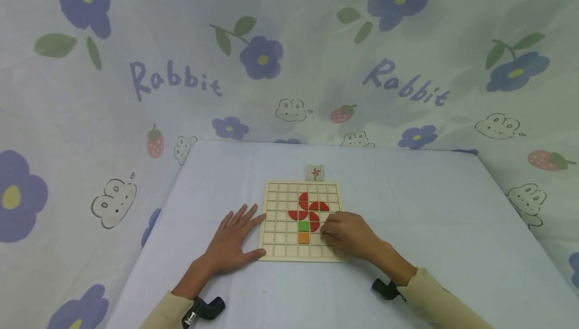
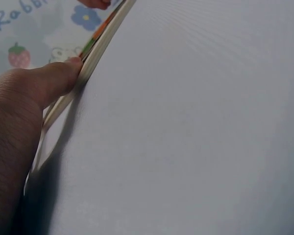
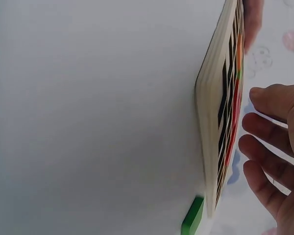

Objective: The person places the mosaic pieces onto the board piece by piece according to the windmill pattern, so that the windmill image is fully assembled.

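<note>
A square wooden grid board (image 1: 280, 251) lies flat on the table. Red rounded pieces (image 1: 303, 201) form a pinwheel on it, with a green square tile (image 1: 303, 226) and an orange square tile (image 1: 303, 238) in line below. My left hand (image 1: 230, 241) spreads its fingers at the board's left edge, thumb and a fingertip touching the rim. Over the board's right side hovers my right hand (image 1: 350, 233), fingers loosely bent; in the right wrist view nothing shows between its thumb and fingers (image 3: 264, 128). Beside the board's edge there, a loose green block (image 3: 192, 216) lies on the table.
Just behind the board sits a small pattern card (image 1: 314, 173) with a red pinwheel printed on a grid. A white cloth (image 1: 407, 193) covers the table. Behind it hangs a curtain (image 1: 316, 78) with flowers and rabbits. Black wrist devices (image 1: 210, 309) are strapped near both sleeves.
</note>
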The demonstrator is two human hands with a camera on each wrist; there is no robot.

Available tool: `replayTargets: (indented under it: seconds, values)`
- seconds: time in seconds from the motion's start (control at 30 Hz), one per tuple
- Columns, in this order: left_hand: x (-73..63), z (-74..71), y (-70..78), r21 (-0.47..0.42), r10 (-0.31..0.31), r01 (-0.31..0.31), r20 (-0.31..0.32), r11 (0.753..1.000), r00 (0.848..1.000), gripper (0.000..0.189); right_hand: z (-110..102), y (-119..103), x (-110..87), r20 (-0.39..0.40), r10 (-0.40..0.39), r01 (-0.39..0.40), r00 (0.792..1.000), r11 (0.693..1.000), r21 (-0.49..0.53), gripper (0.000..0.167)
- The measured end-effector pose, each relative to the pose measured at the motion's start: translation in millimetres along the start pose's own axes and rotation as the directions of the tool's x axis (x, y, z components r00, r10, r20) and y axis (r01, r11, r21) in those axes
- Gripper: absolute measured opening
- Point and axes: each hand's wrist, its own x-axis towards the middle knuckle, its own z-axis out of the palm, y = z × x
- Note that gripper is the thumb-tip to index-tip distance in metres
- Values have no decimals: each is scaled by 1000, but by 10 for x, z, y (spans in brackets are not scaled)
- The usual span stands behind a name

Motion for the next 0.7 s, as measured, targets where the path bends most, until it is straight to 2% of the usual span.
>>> replayTargets:
  seconds: [0.17, 0.37, 0.7]
  values:
    - [3, -10, -3, 5, 7, -7, -3, 1000, 1000, 85, -116, 126, -166, -9, 97, -97, 995, 994, -48, 13]
    - [5, -34, 6, 15, 4, -4, 1, 1000, 1000, 84, -211, 226, -354, 0, 219, -217, 976, 966, -142, 14]
    - [-5, -46, 32, 13, 1, -1, 6, 1000, 1000, 83, -235, 305, -560, 2, 270, -266, 963, 948, -177, 20]
